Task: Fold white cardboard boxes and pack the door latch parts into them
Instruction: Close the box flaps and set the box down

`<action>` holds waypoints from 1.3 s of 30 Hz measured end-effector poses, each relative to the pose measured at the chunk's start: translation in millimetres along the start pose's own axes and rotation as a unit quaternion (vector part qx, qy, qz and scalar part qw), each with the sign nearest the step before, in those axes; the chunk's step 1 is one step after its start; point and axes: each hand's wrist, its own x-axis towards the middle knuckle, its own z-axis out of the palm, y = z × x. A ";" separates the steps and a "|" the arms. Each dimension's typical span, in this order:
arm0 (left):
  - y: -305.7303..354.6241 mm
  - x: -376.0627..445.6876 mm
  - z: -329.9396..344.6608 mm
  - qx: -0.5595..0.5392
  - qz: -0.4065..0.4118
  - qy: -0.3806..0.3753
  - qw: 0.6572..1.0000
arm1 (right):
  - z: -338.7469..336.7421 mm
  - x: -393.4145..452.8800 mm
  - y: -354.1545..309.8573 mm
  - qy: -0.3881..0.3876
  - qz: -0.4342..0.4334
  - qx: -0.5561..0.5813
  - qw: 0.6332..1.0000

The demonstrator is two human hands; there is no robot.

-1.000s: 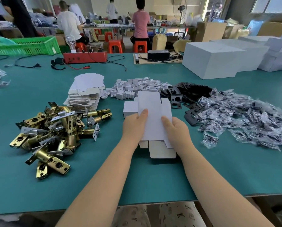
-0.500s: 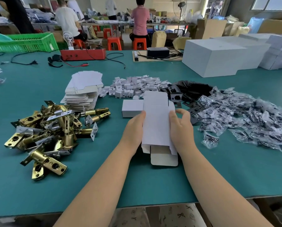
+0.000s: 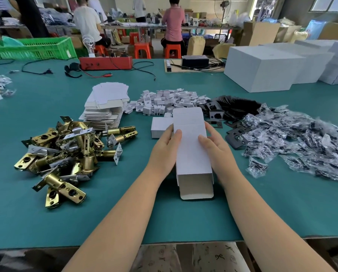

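One head-worn wide-angle view looks forward and down. The table [image 3: 46,222] lies close below; the workshop recedes toward 12 o'clock.

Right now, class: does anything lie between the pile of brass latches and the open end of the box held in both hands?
Nothing visible does. The white box, held by the left hand and right hand, has its open end toward the person. Bare green table lies between it and the brass latches to its left.

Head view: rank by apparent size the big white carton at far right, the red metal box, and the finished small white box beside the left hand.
1. Big white carton.
2. Red metal box.
3. Small white box, though nearer.
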 end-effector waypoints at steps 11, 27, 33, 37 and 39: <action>1.1 3.1 -5.0 0.008 -0.046 -0.053 0.997 | 0.1 6.8 3.5 0.058 0.080 -0.028 0.995; 0.3 1.2 -16.4 0.020 -0.060 -0.196 0.978 | -5.0 1.4 -10.1 0.039 0.202 0.104 0.973; 4.3 5.6 -25.8 -0.101 -0.034 -0.117 0.988 | -14.2 0.9 -8.6 -0.151 0.026 -0.033 0.988; 1.1 7.4 -28.9 -0.091 -0.035 -0.150 0.984 | -17.4 -1.5 -8.5 -0.157 0.009 -0.058 0.986; -1.1 7.7 -28.7 -0.070 -0.038 -0.162 0.984 | -18.2 -1.1 -9.5 -0.135 0.000 -0.040 0.990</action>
